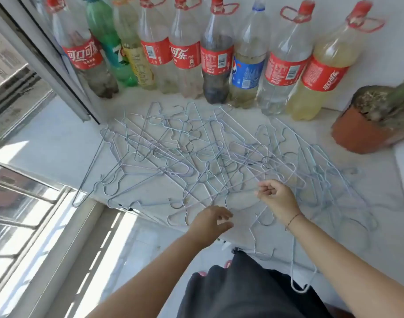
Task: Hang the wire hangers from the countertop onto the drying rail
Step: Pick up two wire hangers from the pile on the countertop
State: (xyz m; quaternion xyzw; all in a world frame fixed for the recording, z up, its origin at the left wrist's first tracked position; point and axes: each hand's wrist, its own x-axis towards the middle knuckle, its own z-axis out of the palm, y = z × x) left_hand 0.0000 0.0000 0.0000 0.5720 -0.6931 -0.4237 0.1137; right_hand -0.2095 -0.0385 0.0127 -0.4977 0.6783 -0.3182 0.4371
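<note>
Barely begun, I judge: nearly all the hangers [173, 157] lie tangled on the counter [315, 134], and no rail is in view. My right hand [276, 199] pinches one of them. My left hand [211, 222] hovers loosely curled, holding nothing.

hangers [173, 157]: tangled on countertop [320, 138] | right hand [275, 199]: pinches one | left hand [211, 220]: fingers loose

可口可乐 on red bottle labels [83, 56], 7 on green bottle [117, 51], pepsi logo on blue label [246, 75]
</note>
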